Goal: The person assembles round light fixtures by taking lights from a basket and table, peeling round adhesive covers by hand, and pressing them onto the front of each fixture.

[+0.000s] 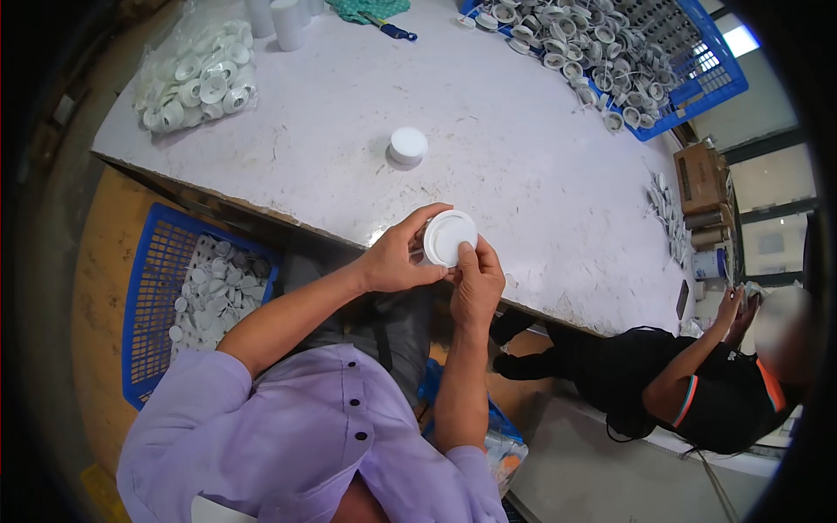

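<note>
A white round plastic piece with a raised rim point(450, 235) is held just above the table's front edge. My left hand point(397, 254) is curled around its left side, with fingers behind and thumb below. My right hand point(478, 283) grips its lower right edge, the thumb pressed on the flat face. A short white cylinder-shaped piece with a flat round top point(408, 146) stands on the table point(331, 131) a little beyond my hands.
A blue crate point(689, 105) of white round parts with wires lies at the far right. At left are a bag of white rings point(200, 83) and a blue basket of white discs point(144, 305). Blue-handled tool point(397, 32) at back. A co-worker point(697, 375) sits at right.
</note>
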